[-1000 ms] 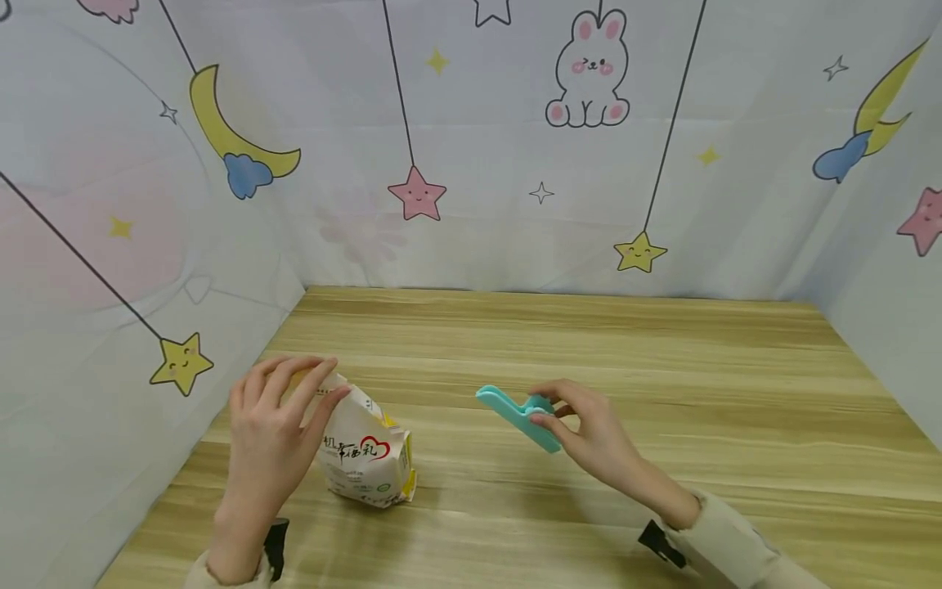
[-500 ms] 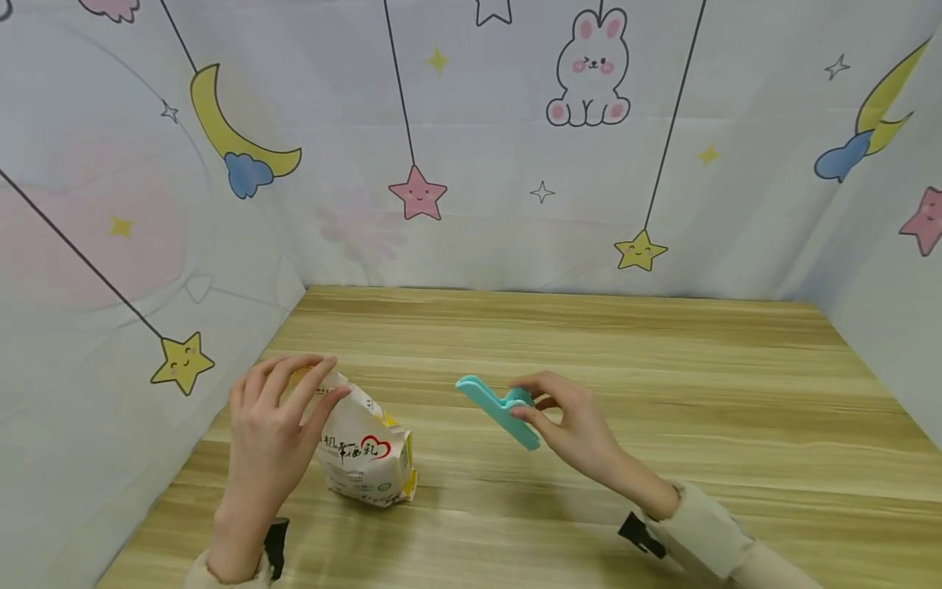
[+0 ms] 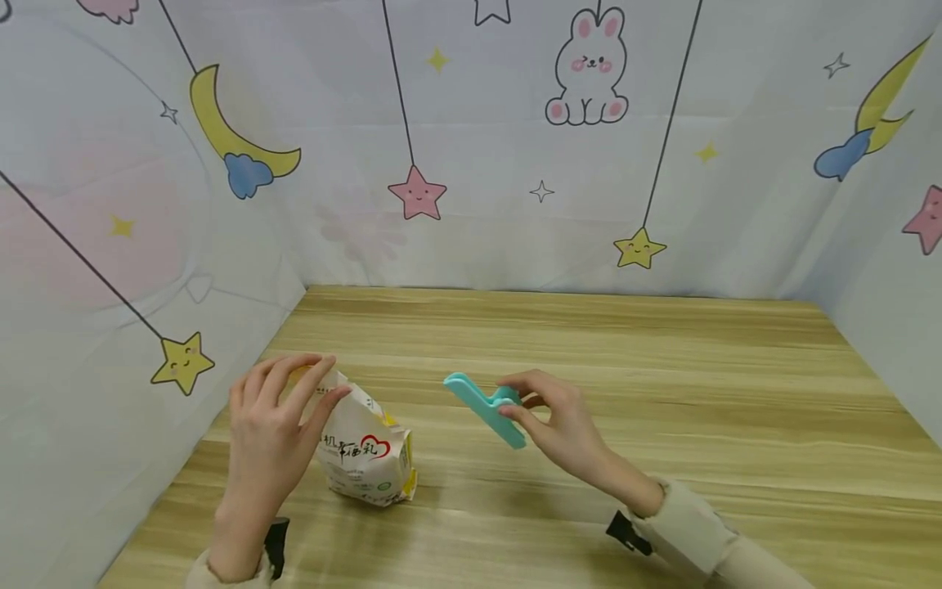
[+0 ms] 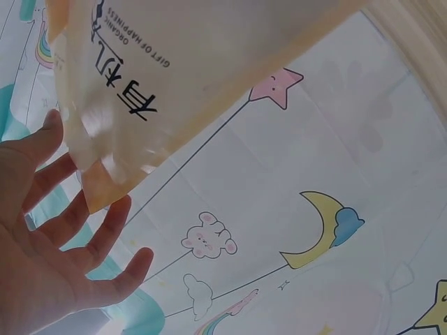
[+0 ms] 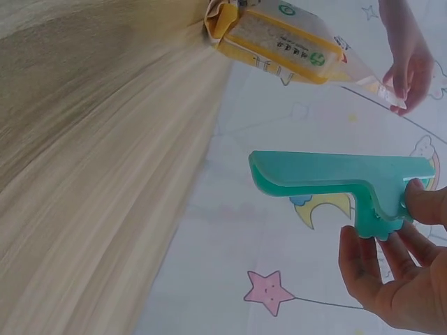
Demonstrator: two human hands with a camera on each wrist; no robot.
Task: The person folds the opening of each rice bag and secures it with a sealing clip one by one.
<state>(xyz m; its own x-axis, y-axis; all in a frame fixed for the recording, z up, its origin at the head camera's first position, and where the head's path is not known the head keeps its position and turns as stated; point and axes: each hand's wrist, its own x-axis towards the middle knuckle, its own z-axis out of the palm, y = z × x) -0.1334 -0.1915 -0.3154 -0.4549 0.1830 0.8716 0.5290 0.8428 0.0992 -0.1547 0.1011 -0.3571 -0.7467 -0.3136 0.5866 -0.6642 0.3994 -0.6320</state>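
A white food bag (image 3: 361, 450) with a red heart, dark lettering and yellow sides stands on the table, its narrowed top leaning left. My left hand (image 3: 268, 429) holds that top between thumb and fingers. In the left wrist view, the fingers (image 4: 70, 241) lie at the bag's pointed corner (image 4: 105, 178). To the right, above the table, my right hand (image 3: 555, 413) pinches a teal bag clip (image 3: 478, 401) by its handles. The right wrist view shows the clip's long jaws (image 5: 314, 171) lying together or nearly so, apart from the bag (image 5: 279, 42).
The wood-grain table (image 3: 662, 368) runs back to a white cloth wall (image 3: 500, 245) printed with stars, moons and a rabbit. Similar cloth closes off the left and right sides. A black strap (image 3: 629, 532) sits at the right wrist.
My right hand has moved left with the clip, closer to the bag. The left hand and the bag have stayed in place.
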